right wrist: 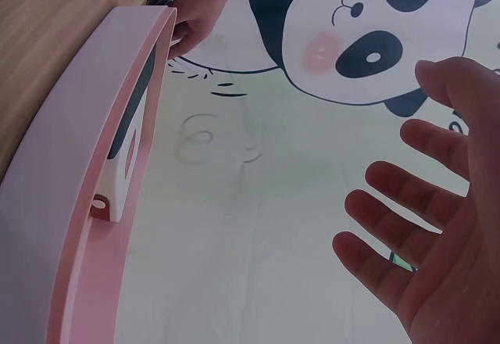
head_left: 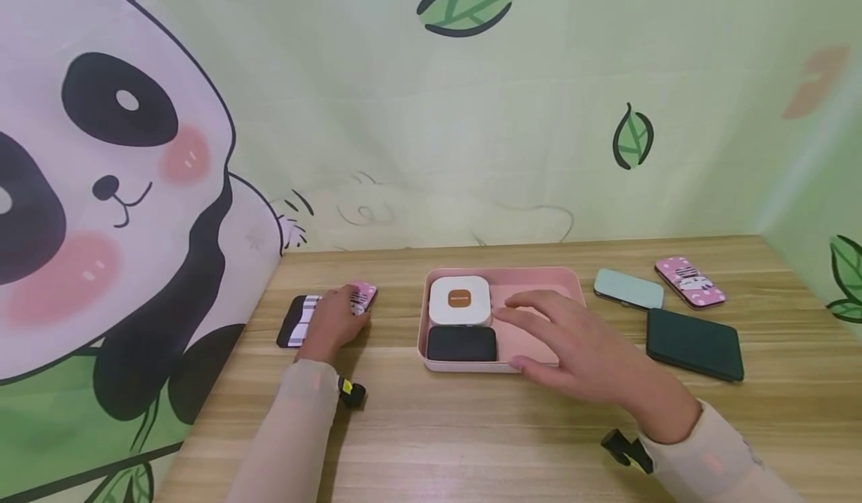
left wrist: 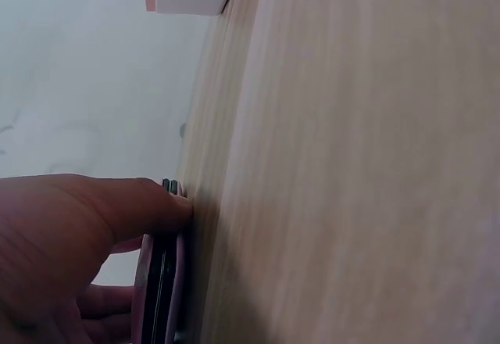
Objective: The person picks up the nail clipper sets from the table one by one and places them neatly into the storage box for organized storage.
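Head view: pink tray (head_left: 530,281) holds white case (head_left: 460,314), black case (head_left: 462,344); left hand (head_left: 333,320) pinches pink tin (head_left: 364,294), right hand (head_left: 584,347) spread above.

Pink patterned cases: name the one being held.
The pink patterned case left of the tray, pinched by the left hand; the other pink case lies untouched right of the tray.

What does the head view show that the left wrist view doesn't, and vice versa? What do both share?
Only head: the right hand, mint case, dark green case, and the white case and black case in the pink tray.

Only left wrist: a side-on look at the dark edge of the pink case in the left hand.

Both: that hand and case, the table, the tray.
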`<state>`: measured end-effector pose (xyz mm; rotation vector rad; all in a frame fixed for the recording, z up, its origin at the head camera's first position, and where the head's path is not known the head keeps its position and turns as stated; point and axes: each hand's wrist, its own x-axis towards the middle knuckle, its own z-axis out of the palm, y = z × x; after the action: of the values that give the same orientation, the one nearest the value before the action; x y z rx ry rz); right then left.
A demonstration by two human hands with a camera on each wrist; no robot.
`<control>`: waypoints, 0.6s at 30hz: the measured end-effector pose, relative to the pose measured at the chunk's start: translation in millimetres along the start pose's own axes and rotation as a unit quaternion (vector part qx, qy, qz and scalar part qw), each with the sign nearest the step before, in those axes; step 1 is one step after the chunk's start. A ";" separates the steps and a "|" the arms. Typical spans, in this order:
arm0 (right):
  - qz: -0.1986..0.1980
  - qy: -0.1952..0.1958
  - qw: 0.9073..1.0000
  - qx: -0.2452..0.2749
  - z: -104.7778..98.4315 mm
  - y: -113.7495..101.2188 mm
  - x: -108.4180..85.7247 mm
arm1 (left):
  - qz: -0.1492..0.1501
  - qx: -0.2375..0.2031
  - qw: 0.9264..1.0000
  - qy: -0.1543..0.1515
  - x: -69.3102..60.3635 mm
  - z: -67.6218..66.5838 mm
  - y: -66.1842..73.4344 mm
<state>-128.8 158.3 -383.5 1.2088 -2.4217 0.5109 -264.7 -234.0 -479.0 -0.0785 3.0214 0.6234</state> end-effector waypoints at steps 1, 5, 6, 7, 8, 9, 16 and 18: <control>-0.001 0.001 1.000 -0.001 0.0 0.2 0.1 | 0.002 0.000 1.000 0.001 -0.5 -0.2 0.1; -0.012 0.008 1.000 -0.006 1.2 2.1 0.5 | 0.014 0.005 1.000 0.005 -2.6 -1.3 1.3; -0.015 0.009 1.000 -0.006 1.7 2.5 0.6 | 0.017 0.008 1.000 0.006 -3.2 -1.5 1.7; -0.017 0.011 1.000 -0.007 2.0 2.9 0.7 | 0.018 0.008 1.000 0.007 -4.0 -1.9 2.4; -0.019 0.012 1.000 -0.007 2.3 3.2 0.7 | 0.019 0.008 1.000 0.008 -4.7 -2.1 2.8; -0.019 0.012 1.000 -0.008 2.4 3.3 0.8 | 0.020 0.008 1.000 0.008 -5.3 -2.3 3.3; -0.007 0.004 1.000 -0.009 0.7 4.2 0.8 | 0.024 -0.006 1.000 0.019 -10.0 -5.5 8.1; -0.001 0.001 1.000 -0.010 0.3 4.9 0.4 | 0.022 -0.010 0.999 0.022 -11.1 -7.3 10.8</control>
<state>-133.1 160.7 -384.3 1.2013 -2.4188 0.4853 -254.6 -226.6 -467.3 -0.0262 3.0682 0.6647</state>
